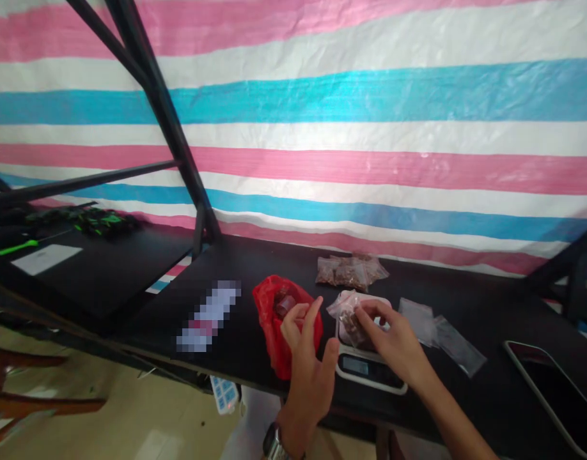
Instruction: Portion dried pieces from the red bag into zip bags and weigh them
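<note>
My right hand (394, 335) pinches a small clear zip bag (350, 321) with brown bits inside, above the pan of a digital scale (370, 372). Whether the bag rests on the pan is hard to tell. My left hand (310, 367), a watch at its wrist, hovers at the right side of an open red plastic bag (269, 326). Its thumb stands apart from the fingers and I see nothing in it. Something dark reddish shows inside the red bag. Behind the scale lie several filled clear bags (346, 273). Flat clear bags (459, 345) lie to its right.
A phone (557, 396) lies at the right on the black table (245, 255). Left of the red bag is a blurred-out item (210, 316). A power strip (224, 393) hangs below the front edge. Metal frame bars (162, 115) and a striped sheet (370, 96) stand behind.
</note>
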Available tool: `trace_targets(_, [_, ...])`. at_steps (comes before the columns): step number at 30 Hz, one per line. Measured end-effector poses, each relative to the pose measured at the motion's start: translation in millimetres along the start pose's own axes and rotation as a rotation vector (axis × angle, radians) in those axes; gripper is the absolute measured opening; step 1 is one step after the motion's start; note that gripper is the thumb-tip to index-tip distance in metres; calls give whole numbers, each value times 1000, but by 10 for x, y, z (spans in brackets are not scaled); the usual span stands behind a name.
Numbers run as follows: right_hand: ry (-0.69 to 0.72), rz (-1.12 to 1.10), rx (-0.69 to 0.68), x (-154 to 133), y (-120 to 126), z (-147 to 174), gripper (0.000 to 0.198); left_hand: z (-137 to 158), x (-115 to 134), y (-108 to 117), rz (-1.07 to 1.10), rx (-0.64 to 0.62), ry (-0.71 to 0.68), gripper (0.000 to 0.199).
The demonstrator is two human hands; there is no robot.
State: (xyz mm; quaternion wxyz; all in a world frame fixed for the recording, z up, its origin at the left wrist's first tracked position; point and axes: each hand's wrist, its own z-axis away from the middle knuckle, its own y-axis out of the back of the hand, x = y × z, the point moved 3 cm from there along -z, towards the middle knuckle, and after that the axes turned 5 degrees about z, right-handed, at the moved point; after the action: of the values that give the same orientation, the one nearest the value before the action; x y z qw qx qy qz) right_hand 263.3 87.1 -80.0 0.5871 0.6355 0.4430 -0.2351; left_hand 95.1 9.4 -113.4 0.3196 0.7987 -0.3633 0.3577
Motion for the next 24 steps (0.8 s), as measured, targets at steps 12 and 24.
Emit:
trace_targets(12, [-33,574,553,409,352,-1,32,-82,-146,-9,-173,207,-189,23])
trace_targets(24, [-252,313,614,853,808,-21,34,-192,-144,-39,-44,306,-187,25])
